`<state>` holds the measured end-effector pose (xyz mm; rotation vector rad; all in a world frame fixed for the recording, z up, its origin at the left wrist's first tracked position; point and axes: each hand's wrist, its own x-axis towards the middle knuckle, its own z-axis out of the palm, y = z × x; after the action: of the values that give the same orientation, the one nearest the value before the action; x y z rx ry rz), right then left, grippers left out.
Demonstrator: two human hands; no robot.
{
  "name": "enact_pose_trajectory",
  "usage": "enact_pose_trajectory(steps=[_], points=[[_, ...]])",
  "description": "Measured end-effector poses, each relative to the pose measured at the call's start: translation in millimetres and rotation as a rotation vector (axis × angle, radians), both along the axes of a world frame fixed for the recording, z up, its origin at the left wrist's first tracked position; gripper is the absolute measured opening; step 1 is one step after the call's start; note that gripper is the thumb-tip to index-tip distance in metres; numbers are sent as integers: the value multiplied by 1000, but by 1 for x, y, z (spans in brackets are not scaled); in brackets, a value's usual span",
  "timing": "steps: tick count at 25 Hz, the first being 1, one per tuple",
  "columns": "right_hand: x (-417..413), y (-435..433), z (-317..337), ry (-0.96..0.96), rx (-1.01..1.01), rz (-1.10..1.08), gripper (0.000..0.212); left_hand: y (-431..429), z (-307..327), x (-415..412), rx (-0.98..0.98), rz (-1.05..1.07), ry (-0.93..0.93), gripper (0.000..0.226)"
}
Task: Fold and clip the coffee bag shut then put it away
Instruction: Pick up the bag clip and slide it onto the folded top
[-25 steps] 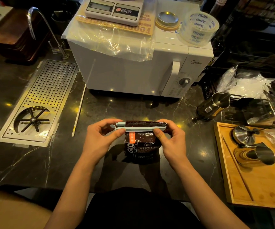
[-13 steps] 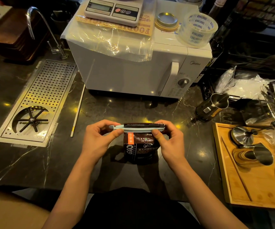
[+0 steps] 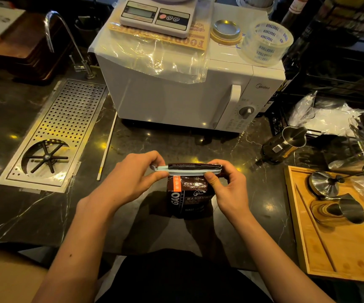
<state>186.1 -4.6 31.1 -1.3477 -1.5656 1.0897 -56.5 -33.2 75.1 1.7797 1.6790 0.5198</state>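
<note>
The brown coffee bag (image 3: 187, 197) stands on the dark counter (image 3: 34, 204). Left hand (image 3: 130, 178) and right hand (image 3: 227, 186) pinch the pale blue clip (image 3: 187, 171) across its folded top.

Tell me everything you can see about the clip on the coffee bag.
The clip is a long, slim, pale blue-grey bar, plastic by its look, lying level across the folded top of the dark brown coffee bag, which stands upright on the dark counter. It juts past the bag's left edge. The left hand pinches its left end, the right hand its right end.
</note>
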Motion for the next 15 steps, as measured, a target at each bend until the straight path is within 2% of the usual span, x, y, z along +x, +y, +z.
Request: enact_pose_trajectory(steps=[2, 9, 15], points=[[-1, 0, 0, -6, -9, 3, 19, 3, -1, 0, 19, -33, 13, 15], [2, -5, -1, 9, 2, 18, 18, -8, -16, 12, 110, 4, -186, 28], [2, 0, 5, -36, -5, 44, 19, -2, -12, 9, 150, -7, 1, 47]])
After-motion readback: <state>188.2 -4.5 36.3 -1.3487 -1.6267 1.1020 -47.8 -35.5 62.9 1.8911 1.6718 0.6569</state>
